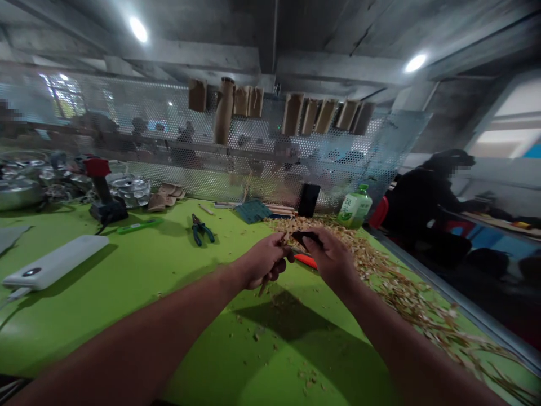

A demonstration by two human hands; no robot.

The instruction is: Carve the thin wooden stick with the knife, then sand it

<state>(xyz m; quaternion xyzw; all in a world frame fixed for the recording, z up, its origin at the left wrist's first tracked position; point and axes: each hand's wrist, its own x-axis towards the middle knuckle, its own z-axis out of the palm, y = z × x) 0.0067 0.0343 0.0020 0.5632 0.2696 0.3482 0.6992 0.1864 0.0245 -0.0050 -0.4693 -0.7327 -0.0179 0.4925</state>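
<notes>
My left hand [266, 261] is closed round a thin brown stick [262, 286], whose lower end pokes out beneath the fingers. Just to its right, my right hand [333, 256] grips a small dark flat piece [305, 237] between thumb and fingers, close to the stick's upper end. What the dark piece is cannot be made out. A red-orange handle [305, 260] lies on the green table [203, 332] between the hands, partly hidden by them. Curly wood shavings [367, 248] are heaped behind and right of my right hand.
Pliers [202, 230], a green cutter [139, 226], a white power bank [57, 262] and a cordless drill [103, 192] lie to the left. Behind are green sandpaper [252, 211], a black phone [309, 199] and a green bottle [355, 207]. A person [426, 197] sits at the right.
</notes>
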